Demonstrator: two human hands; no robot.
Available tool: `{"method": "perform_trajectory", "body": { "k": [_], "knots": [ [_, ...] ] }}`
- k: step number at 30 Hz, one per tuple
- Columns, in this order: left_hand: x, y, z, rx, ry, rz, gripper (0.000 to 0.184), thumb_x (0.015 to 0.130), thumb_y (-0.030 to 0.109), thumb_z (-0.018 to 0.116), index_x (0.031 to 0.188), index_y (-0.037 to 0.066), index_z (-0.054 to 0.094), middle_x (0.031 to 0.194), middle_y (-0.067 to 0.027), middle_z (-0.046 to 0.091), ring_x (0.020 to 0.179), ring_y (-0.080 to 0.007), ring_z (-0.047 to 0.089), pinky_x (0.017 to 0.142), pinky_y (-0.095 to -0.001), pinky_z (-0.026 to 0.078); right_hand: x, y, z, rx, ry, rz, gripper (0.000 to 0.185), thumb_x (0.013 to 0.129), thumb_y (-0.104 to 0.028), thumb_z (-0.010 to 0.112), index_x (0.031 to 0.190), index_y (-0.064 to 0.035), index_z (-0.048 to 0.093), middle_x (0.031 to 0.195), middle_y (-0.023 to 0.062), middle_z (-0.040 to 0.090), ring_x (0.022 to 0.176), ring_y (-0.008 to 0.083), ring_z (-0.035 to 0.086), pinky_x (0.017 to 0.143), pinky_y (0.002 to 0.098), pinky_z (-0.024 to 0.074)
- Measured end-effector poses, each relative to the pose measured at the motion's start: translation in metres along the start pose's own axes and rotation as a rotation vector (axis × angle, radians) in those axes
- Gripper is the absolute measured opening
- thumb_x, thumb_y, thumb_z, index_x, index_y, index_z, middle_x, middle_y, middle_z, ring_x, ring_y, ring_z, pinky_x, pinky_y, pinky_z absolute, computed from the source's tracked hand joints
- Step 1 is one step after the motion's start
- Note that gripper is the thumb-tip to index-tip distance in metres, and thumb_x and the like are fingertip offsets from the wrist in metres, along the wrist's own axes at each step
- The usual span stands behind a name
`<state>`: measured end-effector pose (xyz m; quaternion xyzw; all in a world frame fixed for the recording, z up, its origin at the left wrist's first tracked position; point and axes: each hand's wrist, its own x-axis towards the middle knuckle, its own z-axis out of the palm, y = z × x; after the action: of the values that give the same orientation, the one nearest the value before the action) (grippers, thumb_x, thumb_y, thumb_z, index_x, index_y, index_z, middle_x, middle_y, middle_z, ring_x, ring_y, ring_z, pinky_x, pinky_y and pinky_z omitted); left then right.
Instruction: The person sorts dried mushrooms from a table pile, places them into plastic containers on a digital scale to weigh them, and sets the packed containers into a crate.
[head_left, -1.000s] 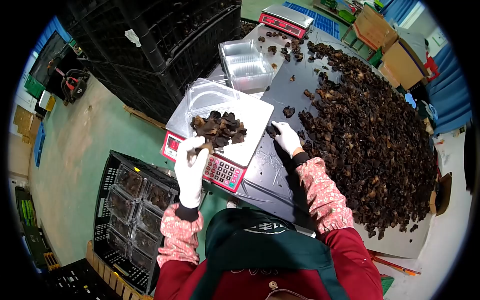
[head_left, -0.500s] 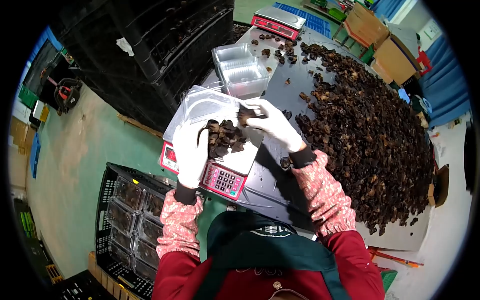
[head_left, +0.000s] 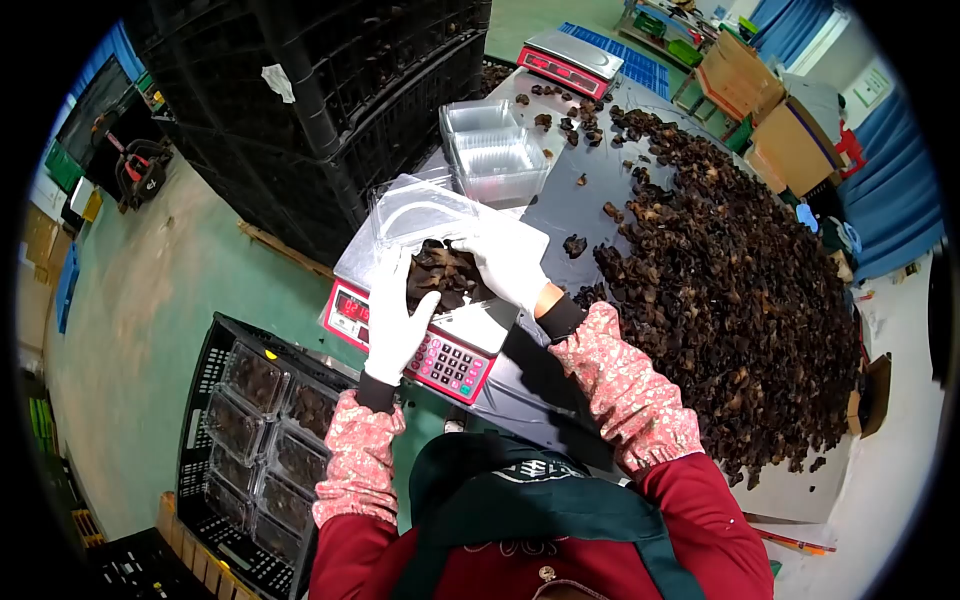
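Both hands wear white gloves. A clear plastic box with its lid (head_left: 425, 207) raised stands on the red and white scale (head_left: 452, 368), filled with dark, crinkled pieces (head_left: 442, 275). My left hand (head_left: 395, 315) lies along the box's left side, fingers spread, thumb over the near pieces. At the right side, my right hand (head_left: 503, 268) reaches over the box, its fingertips on the pieces; whether it grips one is hidden. A large heap of the same dark pieces (head_left: 740, 300) covers the right of the grey table (head_left: 570, 215).
Stacked empty clear boxes (head_left: 495, 165) stand behind the scale. A second scale (head_left: 570, 65) is at the far end. Tall black crates (head_left: 300, 130) rise at the back left. Below left, a black crate (head_left: 200, 430) holds filled clear boxes.
My right hand went from the table to the box with dark pieces, then lower onto its contents. My left hand moved from the near edge to the box's left side.
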<state>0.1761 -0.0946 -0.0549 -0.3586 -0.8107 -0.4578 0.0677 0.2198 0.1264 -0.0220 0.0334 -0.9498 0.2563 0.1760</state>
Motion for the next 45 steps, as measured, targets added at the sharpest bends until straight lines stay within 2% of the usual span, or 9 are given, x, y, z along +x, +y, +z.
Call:
{"method": "perform_trajectory", "body": {
  "k": [3,8,15,20,23,31,33,36,45],
  "knots": [
    [0.0,0.009,-0.01,0.04,0.075,0.032,0.067,0.086,0.013,0.069,0.145,0.001,0.042,0.149,-0.0206,0.041,0.139,-0.0374,0.037,0.116,-0.0452,0.027,-0.01,-0.008,-0.017,0.166,0.256,-0.012,0.03,0.087,-0.001,0.055,0.112,-0.0075,0.07,0.118,0.0108,0.067,0.11,0.0248,0.064,0.099,0.0341,0.0483],
    [-0.03,0.04,-0.034,-0.065,0.324,-0.051,0.043,0.083,0.001,0.065,0.125,0.001,0.061,0.124,-0.015,0.062,0.115,-0.0297,0.058,0.101,-0.0397,0.043,-0.093,-0.013,-0.064,0.676,0.243,0.528,0.022,0.097,-0.015,0.057,0.112,-0.0041,0.069,0.082,-0.002,0.062,0.06,0.0041,0.049,0.054,0.0196,0.0389],
    [-0.119,0.105,0.055,-0.401,-0.167,0.149,0.015,0.088,0.002,0.067,0.101,-0.004,0.069,0.089,-0.0129,0.069,0.078,-0.0232,0.068,0.067,-0.03,0.054,-0.229,0.006,-0.013,0.898,-0.027,0.971,0.022,0.096,-0.016,0.059,0.111,-0.0048,0.07,0.075,-0.0055,0.061,0.059,0.0017,0.047,0.052,0.0184,0.0356],
    [-0.136,0.13,0.091,-0.365,-0.408,0.154,0.01,0.09,0.009,0.067,0.099,0.004,0.07,0.077,-0.0103,0.06,0.069,-0.0308,0.062,0.062,-0.0358,0.051,-0.237,0.038,-0.005,0.611,-0.089,0.71,0.028,0.091,0.004,0.054,0.114,-0.0029,0.068,0.102,0.0034,0.063,0.084,0.01,0.058,0.077,0.0228,0.0472],
    [-0.136,0.132,0.09,-0.346,-0.422,0.175,0.011,0.09,0.008,0.066,0.1,0.003,0.07,0.081,-0.0112,0.063,0.073,-0.0299,0.064,0.063,-0.0362,0.051,-0.221,0.042,-0.024,0.788,-0.073,0.786,0.031,0.091,0.006,0.047,0.113,-0.002,0.068,0.095,0.0017,0.067,0.074,0.007,0.057,0.068,0.0208,0.0452],
    [-0.125,0.078,0.034,-0.367,0.141,-0.144,0.022,0.091,-0.001,0.057,0.109,0.001,0.068,0.093,-0.0079,0.068,0.083,-0.0189,0.066,0.078,-0.0288,0.053,-0.201,0.052,-0.024,0.678,0.201,0.752,0.033,0.082,0.006,0.046,0.102,-0.002,0.071,0.087,0.0003,0.068,0.067,0.006,0.054,0.062,0.0211,0.0425],
    [-0.107,0.075,0.011,-0.342,0.304,-0.391,0.011,0.092,0.0,0.058,0.098,0.002,0.066,0.101,-0.0102,0.066,0.093,-0.0194,0.062,0.084,-0.0317,0.049,-0.198,0.071,0.0,0.263,0.353,0.425,0.018,0.084,-0.003,0.06,0.097,-0.0075,0.072,0.089,0.0062,0.069,0.08,0.0216,0.062,0.072,0.0316,0.047],
    [-0.082,0.062,-0.009,0.102,0.39,-0.12,0.02,0.085,0.003,0.068,0.104,0.007,0.065,0.107,-0.0103,0.061,0.106,-0.0271,0.055,0.096,-0.0383,0.04,-0.174,0.065,-0.008,-0.407,0.185,0.223,0.018,0.084,-0.008,0.064,0.1,-0.0147,0.068,0.1,0.0057,0.064,0.103,0.026,0.058,0.091,0.0412,0.0406],
    [-0.03,0.048,-0.001,0.29,0.245,0.019,0.051,0.072,0.016,0.078,0.118,0.008,0.06,0.121,-0.0127,0.054,0.122,-0.0337,0.045,0.105,-0.0477,0.031,-0.064,-0.073,-0.006,-0.038,0.187,-0.078,0.03,0.085,-0.023,0.068,0.11,-0.0072,0.066,0.097,0.0099,0.063,0.089,0.0288,0.06,0.079,0.0406,0.0481]
  ]
}}
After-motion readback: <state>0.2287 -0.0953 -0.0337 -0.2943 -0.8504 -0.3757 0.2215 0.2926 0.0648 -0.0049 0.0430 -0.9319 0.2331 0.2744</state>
